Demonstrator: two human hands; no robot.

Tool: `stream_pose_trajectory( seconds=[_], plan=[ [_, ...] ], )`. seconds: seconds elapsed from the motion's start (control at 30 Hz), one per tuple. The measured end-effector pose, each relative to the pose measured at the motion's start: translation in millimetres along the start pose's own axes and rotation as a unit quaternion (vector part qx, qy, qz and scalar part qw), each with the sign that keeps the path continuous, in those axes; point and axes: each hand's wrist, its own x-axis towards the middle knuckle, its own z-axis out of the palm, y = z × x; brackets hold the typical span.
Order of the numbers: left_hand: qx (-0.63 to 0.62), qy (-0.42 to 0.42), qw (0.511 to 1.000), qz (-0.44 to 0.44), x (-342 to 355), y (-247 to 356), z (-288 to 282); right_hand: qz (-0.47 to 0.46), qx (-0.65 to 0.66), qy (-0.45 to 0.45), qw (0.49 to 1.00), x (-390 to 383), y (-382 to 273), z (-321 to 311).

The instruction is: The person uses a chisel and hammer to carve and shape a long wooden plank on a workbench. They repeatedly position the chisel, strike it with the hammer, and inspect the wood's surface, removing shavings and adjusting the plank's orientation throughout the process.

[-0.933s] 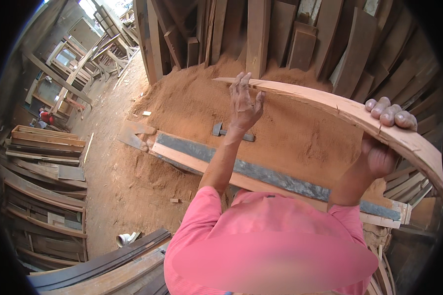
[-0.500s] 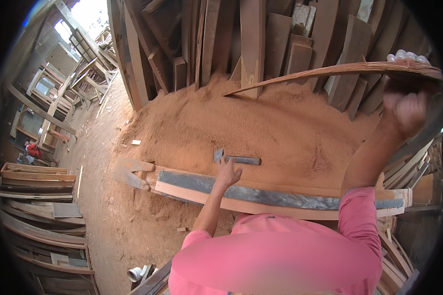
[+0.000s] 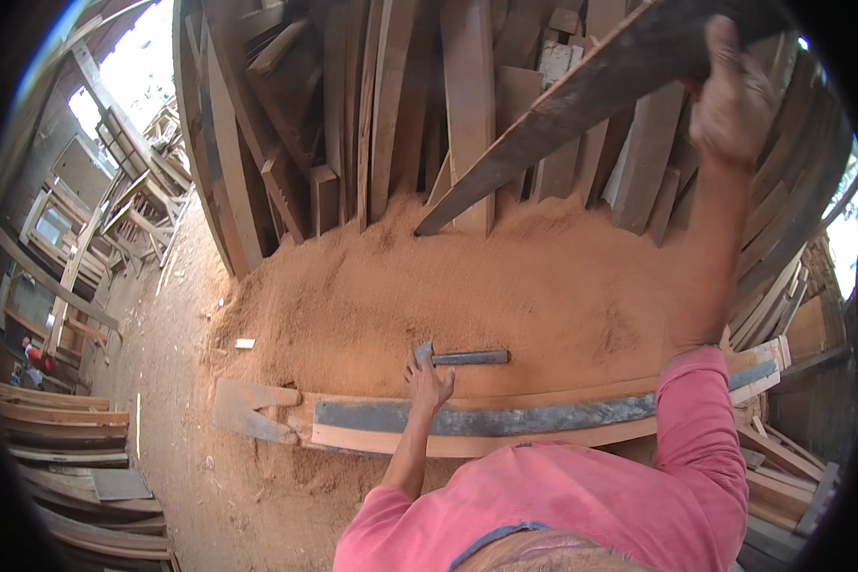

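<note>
Raised at the upper right, my right hand (image 3: 731, 110) is closed around a long dark board (image 3: 582, 119). The board slants down to the left, its narrow tip close to the sawdust by the standing planks. My left hand (image 3: 429, 383) reaches forward over a long curved beam. Its fingertips are at the head of a hammer (image 3: 472, 358), with the thumb spread apart, and the hammer lies flat on the sawdust. The beam (image 3: 505, 417) has a grey upper face and a pale front edge, and lies crosswise in front of me.
Brown sawdust (image 3: 353, 296) is heaped beyond the beam. Upright planks (image 3: 467, 114) lean in a dense row behind it. Stacked boards (image 3: 62, 419) lie at the lower left, and more timber (image 3: 782, 467) at the lower right. Far left, a person in red (image 3: 38, 359) is partly visible.
The dark board has turned from edge-on to show its broad face, and my right hand has risen. My left fingers have drawn closer together at the hammer head; the hammer stays on the sawdust.
</note>
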Motion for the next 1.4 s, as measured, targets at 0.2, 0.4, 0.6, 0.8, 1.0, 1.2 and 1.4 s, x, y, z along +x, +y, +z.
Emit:
stream_pose_trajectory(
  seconds=[0.2,0.4,0.6,0.8,1.0,1.2,1.4],
  plan=[
    [-0.050,0.104,0.982,0.149,115.9,95.8,-55.2,-0.018,-0.183,-0.062,0.981,6.8,2.7,-12.3],
    [-0.092,0.230,0.904,0.349,167.3,225.4,-104.7,-0.041,-0.233,0.056,0.970,-24.0,-22.3,-22.1],
    [-0.102,0.157,0.905,0.382,193.4,303.0,-84.4,-0.100,-0.254,0.133,0.953,-54.1,-25.7,-74.8],
    [-0.063,0.006,0.919,0.390,186.0,324.3,-76.7,0.141,-0.379,0.096,0.910,-75.5,-29.9,-142.7],
    [0.002,-0.119,0.904,0.411,160.9,318.2,-76.5,0.208,-0.455,0.155,0.852,-112.9,7.1,-214.1],
    [0.078,-0.134,0.900,0.408,160.5,279.8,-86.1,0.232,-0.373,0.190,0.878,-172.9,67.5,-243.7],
    [0.060,0.044,0.921,0.382,146.9,241.1,-109.5,0.359,-0.196,0.179,0.895,-211.5,90.1,-235.6]
  ],
)
